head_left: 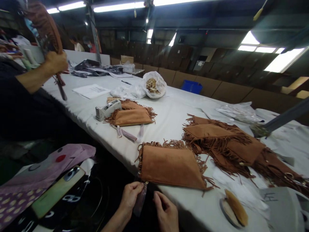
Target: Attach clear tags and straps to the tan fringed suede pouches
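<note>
A brown fringed suede pouch [169, 164] lies flat at the table's near edge, its zipper side towards me. From the zipper end hangs a pull wrapped in clear plastic [140, 200], below the table edge. My left hand [130, 197] pinches this wrapped pull near its top, close to the pouch corner. Just right of it, my right hand [166, 211] is apart from the pouch, thumb and fingers curled together; whatever they hold, if anything, is too small to make out.
More fringed pouches [224, 138] are piled at right, beside a round brush [234, 207]. Another pouch [134, 116] and a tape dispenser [108, 109] lie further left. A plastic bag [155, 85] stands behind. A co-worker's hand [56, 62] lifts a brown fringed piece. A phone [58, 191] rests lower left.
</note>
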Motion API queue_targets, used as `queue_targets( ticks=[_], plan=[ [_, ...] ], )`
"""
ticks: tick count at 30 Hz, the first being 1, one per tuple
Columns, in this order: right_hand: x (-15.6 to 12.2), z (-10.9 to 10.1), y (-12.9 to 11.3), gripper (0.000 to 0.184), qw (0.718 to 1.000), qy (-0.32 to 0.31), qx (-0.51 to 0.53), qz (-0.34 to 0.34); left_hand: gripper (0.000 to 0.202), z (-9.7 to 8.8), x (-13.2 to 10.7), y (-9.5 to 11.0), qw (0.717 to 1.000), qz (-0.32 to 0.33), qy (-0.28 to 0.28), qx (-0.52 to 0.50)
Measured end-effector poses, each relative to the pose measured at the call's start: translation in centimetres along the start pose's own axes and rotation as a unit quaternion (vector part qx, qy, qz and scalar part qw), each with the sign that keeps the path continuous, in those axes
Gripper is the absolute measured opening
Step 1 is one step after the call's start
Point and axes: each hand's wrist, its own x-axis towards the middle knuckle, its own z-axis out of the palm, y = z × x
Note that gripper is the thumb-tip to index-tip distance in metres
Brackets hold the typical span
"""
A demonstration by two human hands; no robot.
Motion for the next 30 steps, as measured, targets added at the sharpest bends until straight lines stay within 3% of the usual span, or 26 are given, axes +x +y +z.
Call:
queue_targets(
  ticks=[2,5,12,14,17,19,22,25,30],
  plan=[
    [0.4,1.0,-0.2,0.046,0.993,-0.055,0.059,0.083,0.040,0.0,-0.2,0.2,1.000,0.013,0.005,0.007],
    [1.8,2.5,-0.9,0.054,0.971,-0.126,0.136,0.149,0.039,-0.1,-0.3,0.7,0.999,0.034,0.006,0.028],
    [3.2,3.9,-1.5,0.053,0.955,-0.159,0.181,0.175,0.044,-0.5,-0.8,1.4,0.997,0.070,0.020,0.040],
    [3.1,3.9,-1.5,0.052,0.954,-0.157,0.181,0.178,0.049,-0.7,-1.6,1.6,1.000,0.030,0.000,-0.003],
    [3.1,4.0,-1.6,0.052,0.948,-0.167,0.201,0.179,0.062,-0.8,-2.9,1.8,0.990,-0.097,-0.086,-0.050],
    [3.2,3.9,-1.7,0.053,0.945,-0.173,0.211,0.182,0.065,-0.6,-3.5,1.5,0.986,-0.118,-0.107,-0.045],
    [3.4,3.8,-1.8,0.053,0.951,-0.177,0.198,0.160,0.055,-0.3,-3.4,0.6,0.997,-0.051,-0.059,-0.014],
    [3.4,3.6,-1.9,0.052,0.960,-0.178,0.172,0.131,0.055,0.0,-3.0,-0.2,1.000,-0.023,0.002,0.009],
    [3.5,3.3,-2.9,0.044,0.957,-0.206,0.149,0.142,0.060,0.3,-3.2,0.0,0.996,0.033,0.026,0.073]
  ],
)
